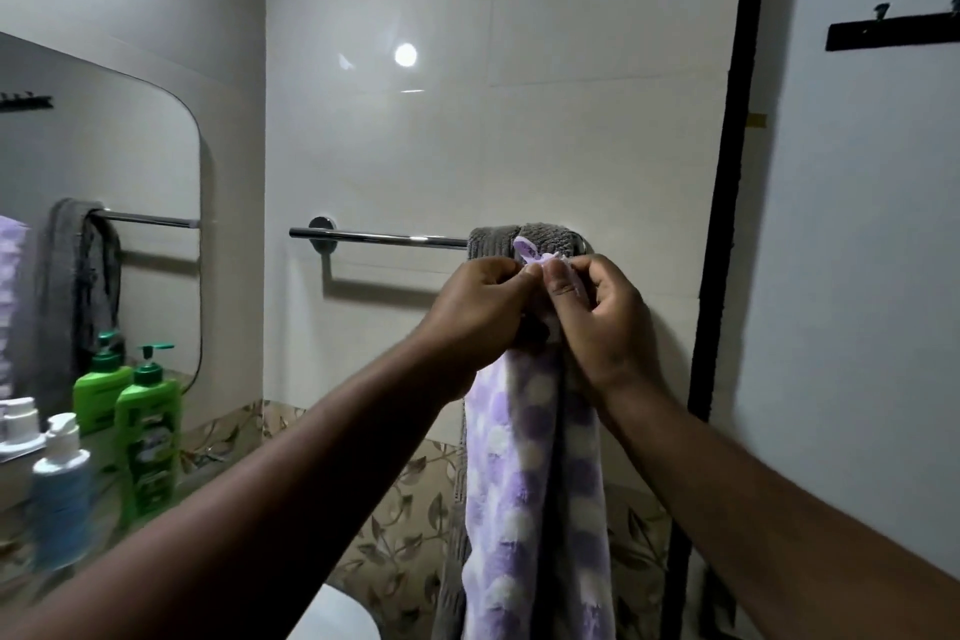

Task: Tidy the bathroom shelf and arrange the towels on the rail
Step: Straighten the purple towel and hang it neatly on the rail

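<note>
A pale, glossy tiled wall fills the view, with a band of leaf-patterned tiles low down. A mirror with rounded corners hangs on the left wall.

A fluffy lilac towel with pale round spots hangs straight down, bunched into long folds, from the two hands at centre right. Both hands meet at its top edge. The left hand is curled, with thumb and fingertips pinching the cloth. The right hand is curled too, gripping the same gathered top just beside it. A small lilac tab pokes up between them.

Just behind the hands, a ribbed grey towel is draped over the right end of a chrome rail, and its lower part hangs behind the lilac towel. The rest of the rail is bare metal.

A black strip runs down the wall at right, with a dark hook rack beyond it.

At lower left stand a green pump bottle and a white-capped blue bottle. Their labels are too blurred to read.
</note>
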Tool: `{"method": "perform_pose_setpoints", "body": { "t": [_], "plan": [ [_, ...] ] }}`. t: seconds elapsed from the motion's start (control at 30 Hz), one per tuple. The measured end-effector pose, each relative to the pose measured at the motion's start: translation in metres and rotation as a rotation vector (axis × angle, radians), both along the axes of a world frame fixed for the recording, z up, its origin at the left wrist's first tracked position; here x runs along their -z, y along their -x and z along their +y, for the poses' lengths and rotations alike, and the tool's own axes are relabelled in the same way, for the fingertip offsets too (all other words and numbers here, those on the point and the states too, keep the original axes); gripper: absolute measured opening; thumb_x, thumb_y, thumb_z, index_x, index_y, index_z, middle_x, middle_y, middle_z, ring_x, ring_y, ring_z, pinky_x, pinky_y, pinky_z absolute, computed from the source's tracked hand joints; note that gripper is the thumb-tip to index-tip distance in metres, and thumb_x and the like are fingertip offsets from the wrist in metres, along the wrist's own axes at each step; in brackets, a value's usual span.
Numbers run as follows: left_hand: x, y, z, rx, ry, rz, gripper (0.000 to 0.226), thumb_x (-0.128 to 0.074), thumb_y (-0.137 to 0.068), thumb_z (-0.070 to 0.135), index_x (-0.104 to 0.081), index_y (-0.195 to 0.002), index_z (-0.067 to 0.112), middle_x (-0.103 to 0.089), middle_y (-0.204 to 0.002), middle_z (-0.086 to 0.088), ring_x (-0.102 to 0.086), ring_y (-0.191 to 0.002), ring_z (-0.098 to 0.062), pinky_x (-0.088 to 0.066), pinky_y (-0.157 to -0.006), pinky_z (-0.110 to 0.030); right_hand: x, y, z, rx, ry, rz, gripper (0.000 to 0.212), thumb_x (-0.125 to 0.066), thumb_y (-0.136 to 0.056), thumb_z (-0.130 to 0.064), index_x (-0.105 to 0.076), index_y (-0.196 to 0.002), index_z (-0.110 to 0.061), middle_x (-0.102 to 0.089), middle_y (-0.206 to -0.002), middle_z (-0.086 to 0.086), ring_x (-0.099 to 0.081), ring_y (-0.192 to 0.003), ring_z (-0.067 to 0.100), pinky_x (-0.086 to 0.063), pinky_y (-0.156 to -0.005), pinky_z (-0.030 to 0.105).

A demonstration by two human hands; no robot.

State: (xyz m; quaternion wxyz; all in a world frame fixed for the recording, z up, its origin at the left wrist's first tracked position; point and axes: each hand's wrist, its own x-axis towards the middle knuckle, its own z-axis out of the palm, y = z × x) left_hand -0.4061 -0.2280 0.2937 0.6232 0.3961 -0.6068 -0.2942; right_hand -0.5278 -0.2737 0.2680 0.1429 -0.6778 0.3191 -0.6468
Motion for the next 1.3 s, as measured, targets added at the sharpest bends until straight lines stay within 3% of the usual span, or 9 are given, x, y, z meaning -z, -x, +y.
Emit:
{"method": "perform_pose_setpoints", "body": {
  "t": [0.27,0.37,0.43,0.53,0.63,0.8,1.0,1.13,1.3],
  "plan": [
    [-0.009,-0.007,0.022,-0.026,0.31,-0.21,0.032,-0.057,-0.095,-0.005,-0.07,-0.121,0.009,-0.073,-0.095,-0.004,-0.063,-0.08,-0.012,-0.051,-0.073,-0.022,-0.005,0.024,-0.004,-0.584,-0.007,-0.021,0.037,-0.07,-0.095,-0.006,-0.064,-0.131,-0.014,-0.074,-0.124,0.005,-0.069,-0.118,0.024,-0.056,-0.099,0.044],
    [-0.005,-0.028,0.024,-0.444,0.617,-0.565,0.071,-0.076,-0.087,0.033,-0.045,-0.15,0.036,-0.062,-0.136,0.009,-0.055,-0.12,-0.006,-0.043,-0.101,-0.029,-0.013,0.027,-0.005,-0.741,-0.119,-0.164,0.041,-0.054,-0.092,0.012,-0.07,-0.125,-0.007,-0.075,-0.12,0.013,-0.07,-0.111,0.027,-0.058,-0.093,0.036],
    [-0.01,-0.046,0.027,-0.545,0.464,-0.753,0.097,-0.075,-0.071,0.069,-0.028,-0.154,0.049,-0.057,-0.142,0.013,-0.05,-0.131,-0.007,-0.038,-0.113,-0.036,-0.017,0.029,-0.008,-0.866,-0.197,-0.18,0.045,-0.048,-0.088,0.014,-0.071,-0.121,-0.005,-0.075,-0.12,0.014,-0.071,-0.108,0.026,-0.059,-0.089,0.032],
    [-0.023,-0.058,0.026,-0.364,0.136,-0.844,0.086,-0.077,-0.058,0.078,-0.053,-0.134,0.048,-0.073,-0.118,0.012,-0.068,-0.108,-0.01,-0.058,-0.094,-0.042,-0.017,0.02,-0.012,-0.862,-0.206,-0.164,0.044,-0.043,-0.088,0.014,-0.065,-0.124,0.0,-0.069,-0.125,0.024,-0.066,-0.11,0.03,-0.053,-0.095,0.041],
    [-0.046,-0.066,0.015,-0.422,0.208,-0.913,0.053,-0.077,-0.063,0.071,-0.071,-0.087,0.025,-0.072,-0.08,0.003,-0.062,-0.072,-0.01,-0.059,-0.068,-0.042,-0.011,0.001,-0.018,-0.744,-0.152,-0.259,0.038,-0.052,-0.095,0.008,-0.051,-0.132,0.0,-0.072,-0.117,0.012,-0.066,-0.104,0.017,-0.051,-0.094,0.04],
    [-0.081,-0.105,-0.011,-0.454,0.304,-0.768,0.051,-0.078,-0.064,0.064,-0.068,-0.077,0.015,-0.055,-0.066,0.007,-0.046,-0.063,-0.012,-0.042,-0.06,-0.033,0.011,-0.029,-0.026,-0.56,0.102,-0.008,0.096,-0.076,-0.088,-0.035,-0.011,-0.157,-0.05,-0.039,-0.147,-0.042,-0.049,-0.134,-0.009,-0.048,-0.108,0.026],
    [-0.117,-0.166,-0.057,-0.749,0.364,-0.77,0.043,-0.072,-0.064,0.07,-0.071,-0.089,0.036,-0.065,-0.071,0.016,-0.063,-0.074,-0.011,-0.053,-0.075,-0.033,-0.016,-0.102,-0.058,-0.285,0.306,-0.006,0.01,-0.065,-0.093,-0.021,-0.071,-0.1,-0.023,-0.068,-0.104,0.006,-0.065,-0.099,0.016,-0.052,-0.091,0.04],
    [-0.13,-0.196,-0.097,-1.07,0.492,-0.713,0.047,-0.067,-0.082,0.056,-0.061,-0.126,0.04,-0.062,-0.129,0.003,-0.055,-0.126,-0.027,-0.04,-0.106,-0.044,-0.061,-0.166,-0.097,-0.179,0.113,-0.078,0.009,-0.066,-0.092,-0.015,-0.074,-0.097,-0.016,-0.074,-0.101,0.009,-0.069,-0.096,0.026,-0.053,-0.084,0.036],
    [-0.085,-0.235,-0.139,-0.946,0.494,-0.222,0.05,-0.06,-0.092,0.043,-0.051,-0.14,0.033,-0.045,-0.144,-0.006,-0.048,-0.131,-0.03,-0.035,-0.107,-0.033,-0.119,-0.229,-0.148,-0.036,0.037,-0.099,0.016,-0.057,-0.098,-0.014,-0.071,-0.101,-0.021,-0.073,-0.11,0.004,-0.067,-0.098,0.018,-0.042,-0.076,0.019]
  ]
}}
